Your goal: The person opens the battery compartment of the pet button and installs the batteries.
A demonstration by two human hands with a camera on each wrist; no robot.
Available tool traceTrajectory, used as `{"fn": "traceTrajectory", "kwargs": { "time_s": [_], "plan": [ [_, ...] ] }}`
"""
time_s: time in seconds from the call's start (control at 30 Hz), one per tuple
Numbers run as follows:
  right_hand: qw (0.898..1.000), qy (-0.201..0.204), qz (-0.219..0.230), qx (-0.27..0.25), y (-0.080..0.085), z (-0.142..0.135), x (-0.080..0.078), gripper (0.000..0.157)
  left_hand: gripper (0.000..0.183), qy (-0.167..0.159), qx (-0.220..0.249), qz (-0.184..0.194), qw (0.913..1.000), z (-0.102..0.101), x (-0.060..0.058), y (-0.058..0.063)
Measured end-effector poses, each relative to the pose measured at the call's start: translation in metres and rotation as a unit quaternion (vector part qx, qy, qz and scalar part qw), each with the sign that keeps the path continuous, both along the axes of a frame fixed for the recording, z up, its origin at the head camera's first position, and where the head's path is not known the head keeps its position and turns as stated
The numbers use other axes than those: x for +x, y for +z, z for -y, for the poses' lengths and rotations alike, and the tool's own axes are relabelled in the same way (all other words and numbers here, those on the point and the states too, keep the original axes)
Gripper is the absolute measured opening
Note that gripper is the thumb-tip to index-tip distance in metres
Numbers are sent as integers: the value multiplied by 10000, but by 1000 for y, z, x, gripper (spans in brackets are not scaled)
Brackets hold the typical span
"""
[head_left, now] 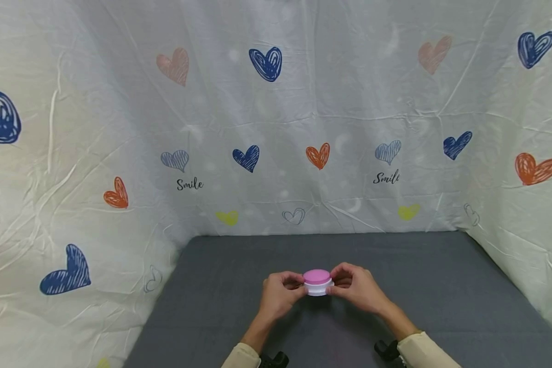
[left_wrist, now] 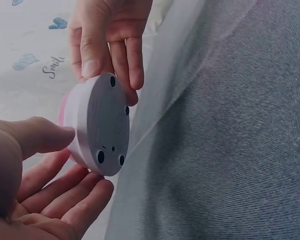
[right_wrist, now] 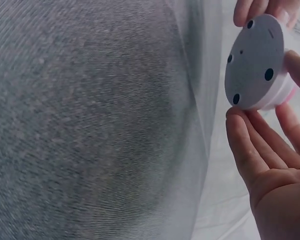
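Between my hands is a round white device with a pink domed top (head_left: 317, 277), held above the grey cloth. Its flat white underside (left_wrist: 108, 125) shows several dark round feet and a patch of tiny holes in the left wrist view. My left hand (head_left: 278, 295) pinches the left edge between thumb and fingers. On the opposite edge, my right hand (head_left: 360, 287) grips it the same way, thumb low on the white side. The right wrist view shows the white base (right_wrist: 255, 62) tilted, with right fingertips at its rim. Most of the pink top is hidden in both wrist views.
A dark grey cloth (head_left: 239, 260) covers the table below the hands. White curtains (head_left: 285, 102) printed with hearts and the word "Smile" hang at the back and on both sides. Cream sleeves and black wrist straps (head_left: 276, 359) show at the bottom.
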State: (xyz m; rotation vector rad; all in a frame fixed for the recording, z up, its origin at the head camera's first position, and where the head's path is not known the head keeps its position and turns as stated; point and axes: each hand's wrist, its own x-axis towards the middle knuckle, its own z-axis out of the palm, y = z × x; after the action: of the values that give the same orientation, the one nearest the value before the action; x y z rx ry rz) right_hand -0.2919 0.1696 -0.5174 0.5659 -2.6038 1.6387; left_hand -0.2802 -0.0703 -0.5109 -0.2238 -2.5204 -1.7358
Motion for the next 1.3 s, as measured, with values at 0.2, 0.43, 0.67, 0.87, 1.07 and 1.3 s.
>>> {"fn": "traceTrajectory", "kwargs": {
  "time_s": [0.2, 0.43, 0.67, 0.87, 1.07, 1.3],
  "plan": [
    [9998, -56, -16, 180, -7, -2, 1, 37, 13, -64, -276, -75, 9996, -4, 0, -7],
    [9997, 49, 35, 251, -15, -4, 2, 40, 19, -216, -407, -29, 9989, -8, 3, -16],
    [9974, 41, -78, 720, -19, -6, 3, 44, 21, -293, -476, -14, 9984, -10, 6, -19],
    [9896, -96, -633, 1289, -19, -5, 6, 45, 21, -336, -582, -4, 9977, -11, 9, -20],
    [9852, -133, -843, 1484, -20, -5, 6, 46, 21, -389, -525, -44, 9979, -11, 9, -20],
    [9821, 22, -961, 1617, -17, -8, 5, 47, 23, -386, -390, 63, 9985, -9, 7, -16]
  ]
}}
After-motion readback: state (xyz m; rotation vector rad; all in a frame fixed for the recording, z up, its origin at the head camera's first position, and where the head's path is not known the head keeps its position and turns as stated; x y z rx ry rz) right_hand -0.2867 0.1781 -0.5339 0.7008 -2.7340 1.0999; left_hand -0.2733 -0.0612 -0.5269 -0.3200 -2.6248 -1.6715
